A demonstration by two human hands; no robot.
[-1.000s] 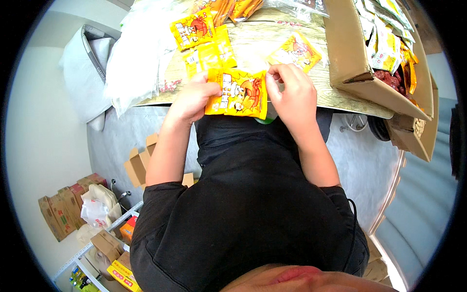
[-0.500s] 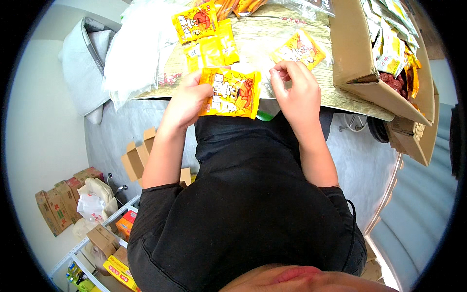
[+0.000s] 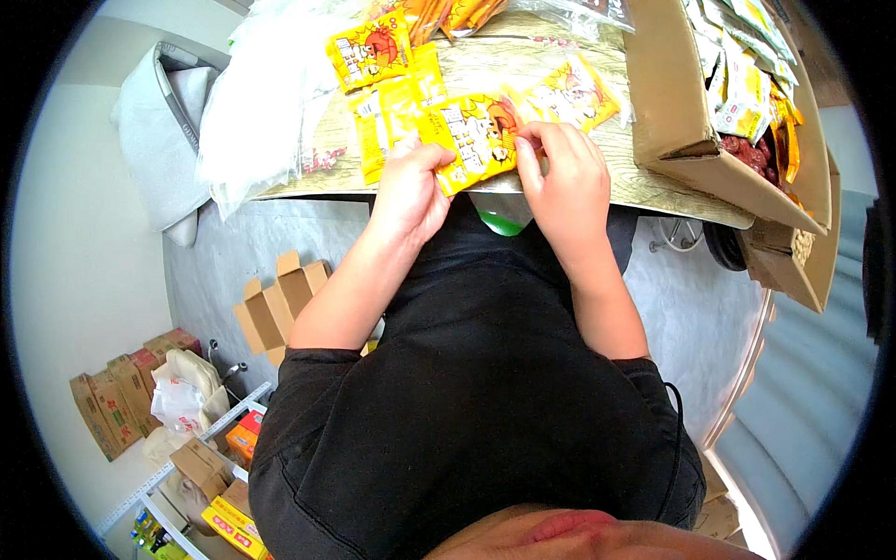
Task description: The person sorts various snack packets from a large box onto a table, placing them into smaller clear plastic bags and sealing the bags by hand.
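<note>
My left hand (image 3: 411,191) grips a yellow snack packet (image 3: 471,145) by its lower left edge and holds it tilted over the table's near edge. At the packet's right end, my right hand (image 3: 569,173) has its thumb and fingers closed, seemingly pinching the near edge of a clear plastic bag (image 3: 627,114); the fingers partly hide the grip. Inside that bag lies another yellow packet (image 3: 577,91). Left of it, more yellow packets rest on the table, one face up (image 3: 369,51) and others (image 3: 371,131) turned over beneath it.
A pile of clear bags (image 3: 261,103) covers the table's left side. Orange-brown snack packs (image 3: 467,14) lie at the back. An open carton (image 3: 677,103) with mixed packets stands on the right. An empty cardboard box (image 3: 280,303) and a shelf (image 3: 140,490) with boxes are below left.
My left hand has moved right and away from me with the packet, tilting its right end upward and bringing it to my right fingertips. My right hand has hardly moved.
</note>
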